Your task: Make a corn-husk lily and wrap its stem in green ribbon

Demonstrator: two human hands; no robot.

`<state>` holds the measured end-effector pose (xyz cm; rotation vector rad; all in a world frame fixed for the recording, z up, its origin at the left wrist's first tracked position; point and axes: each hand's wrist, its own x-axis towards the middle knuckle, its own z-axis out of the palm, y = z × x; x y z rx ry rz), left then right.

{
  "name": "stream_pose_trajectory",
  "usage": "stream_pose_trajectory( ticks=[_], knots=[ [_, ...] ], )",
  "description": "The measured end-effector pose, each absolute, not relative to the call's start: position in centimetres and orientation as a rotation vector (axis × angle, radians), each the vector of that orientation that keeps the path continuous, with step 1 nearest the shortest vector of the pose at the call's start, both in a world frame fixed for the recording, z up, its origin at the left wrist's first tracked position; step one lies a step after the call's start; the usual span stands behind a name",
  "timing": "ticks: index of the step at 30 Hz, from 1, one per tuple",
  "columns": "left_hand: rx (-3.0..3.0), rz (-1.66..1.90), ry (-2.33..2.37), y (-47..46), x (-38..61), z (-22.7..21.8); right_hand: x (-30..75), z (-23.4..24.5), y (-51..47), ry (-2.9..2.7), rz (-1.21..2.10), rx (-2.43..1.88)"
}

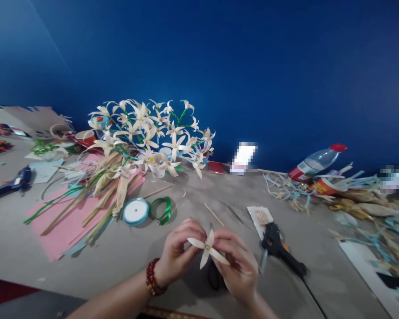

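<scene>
Between my two hands, just above the table, is a cream handmade flower (pixel 207 248) with narrow pointed petals, its face turned up toward me. My left hand (pixel 179 248), with a red bead bracelet (pixel 153 277) at the wrist, pinches the flower from the left. My right hand (pixel 237 261) has its fingers closed on the flower's right side. What the fingertips grip behind the petals is hidden. Below the hands, a dark looped handle (pixel 214 277) shows partly. A black glue gun (pixel 279 250) lies right of my right hand.
Ribbon spools, one white-blue (pixel 135 212) and one green (pixel 162 210), lie left of the hands near dried husks on pink paper (pixel 46 230). A bunch of cream flowers (pixel 149 133) stands behind. At right are a plastic bottle (pixel 315 164) and scraps. A blue glue gun (pixel 11 184) lies far left.
</scene>
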<state>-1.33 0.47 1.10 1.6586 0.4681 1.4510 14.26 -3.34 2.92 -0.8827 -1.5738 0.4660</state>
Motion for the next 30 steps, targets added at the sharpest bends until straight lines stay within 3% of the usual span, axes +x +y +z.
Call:
stream_pose_trajectory(
  ticks=[8,17,30],
  knots=[
    [1.604,1.367,0.437,0.5,-1.5,1.1,14.4,2.9,-3.1,-1.527,0.583,-0.881],
    [0.847,1.132,0.639,-0.1,-0.6,-1.2,13.7,1.5,-2.7,-1.358,0.725,-1.077],
    [1.022,1.104,0.696,-0.1,-0.6,-1.0,13.5,1.5,-2.8,-1.359,0.681,-1.066]
  ],
)
